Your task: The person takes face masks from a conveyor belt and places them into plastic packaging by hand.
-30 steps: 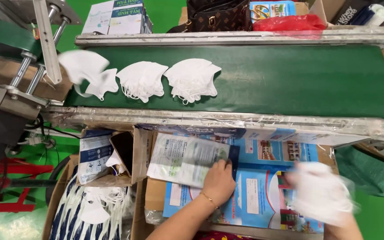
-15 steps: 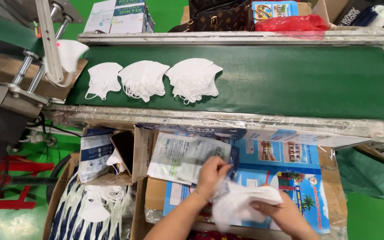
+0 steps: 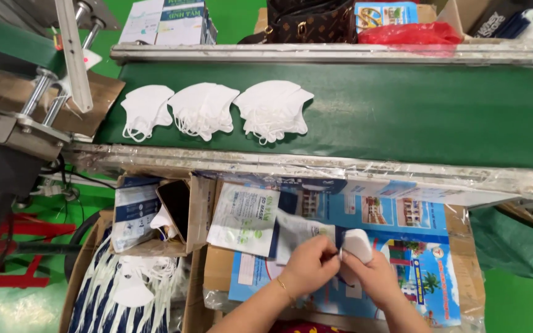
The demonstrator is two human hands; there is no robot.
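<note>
Both hands are meeting low in the view, over a tabletop (image 3: 439, 259) that is lying covered with blue printed sheets under clear film. The left hand (image 3: 308, 266) is pinching the mouth of a clear pouch (image 3: 297, 228), its fingers curled around the pouch edge. The right hand (image 3: 374, 276) is gripping a folded white mask (image 3: 358, 243) and is pressing it against the pouch opening; the mask is sitting between the two hands, touching both. How far it is inside the pouch cannot be told.

Just left of the hands, a flat printed pouch (image 3: 245, 217) is lying on the tabletop. Further left, an open carton (image 3: 155, 216) is standing with packets in it, and below it a box (image 3: 124, 290) is holding loose white masks and ear loops.

Above the tabletop, a green belt (image 3: 414, 111) is running across the view between metal rails. Three mask stacks (image 3: 208, 110) are lying side by side on its left part, well apart from the hands. Behind the belt, a red bag (image 3: 411, 34) and a brown handbag (image 3: 306, 18) are sitting.
</note>
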